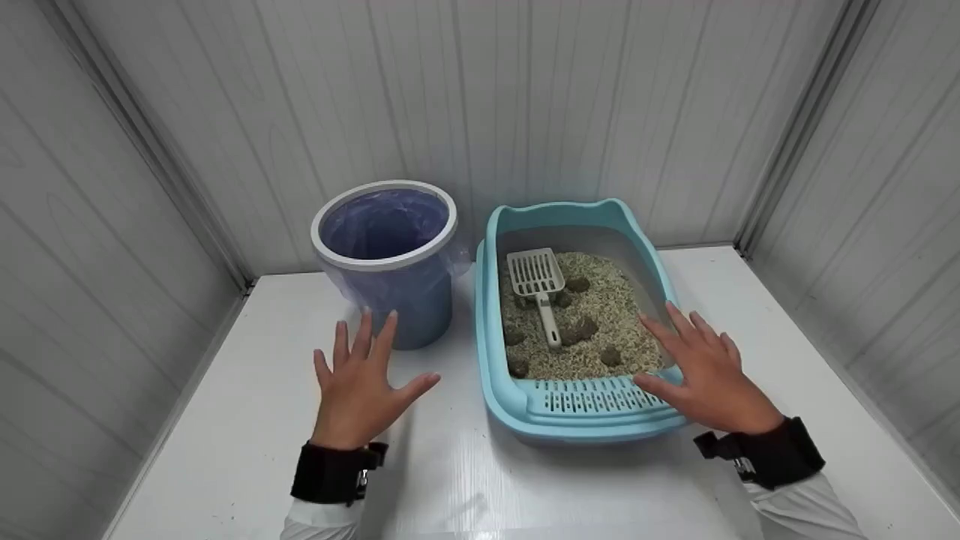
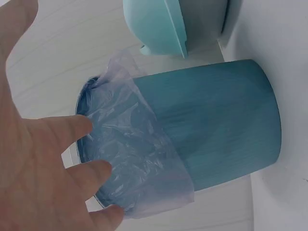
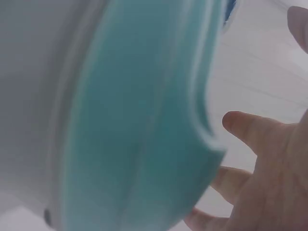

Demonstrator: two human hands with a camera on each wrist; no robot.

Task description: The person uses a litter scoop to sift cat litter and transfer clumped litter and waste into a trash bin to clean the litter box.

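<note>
From the head view, the left hand (image 1: 358, 390) hovers flat over the white desk (image 1: 247, 420), its grip apart: fingers straight and fanned, thumb out, holding nothing. Just beyond its fingertips stands the round blue plastic bin (image 1: 409, 300), white-rimmed and lined with a thin purple plastic bag (image 1: 382, 221). The right hand (image 1: 701, 371) is likewise spread, its grip apart and clamped on nothing; its fingers lie over the right front corner of the light-blue plastic litter tray (image 1: 495, 375), whether touching or just above cannot be told. Inward of that hand's fingers, in the tray, lies pale granular litter (image 1: 611, 300) with several dark brown clumps (image 1: 581, 328). A grey slotted plastic scoop (image 1: 536, 281) rests on the litter, handle pointing toward the person, well apart from both hands. A black wrist strap (image 1: 334, 472) sits behind each hand.

From the left wrist view, the left hand (image 2: 33, 168) shows with fingers (image 2: 67, 127) straight and apart, close before the bin (image 2: 221, 134) but not closed on it. The purple bag (image 2: 134, 159) is folded over the rim nearest the fingers. Beyond the bin a corner of the litter tray (image 2: 154, 24) shows.

From the right wrist view, the right hand (image 3: 276, 183) has fingers (image 3: 245, 127) extended and separated, just beside the blurred light-blue rim of the tray (image 3: 144, 120), which fills most of the picture; contact cannot be judged.
</note>
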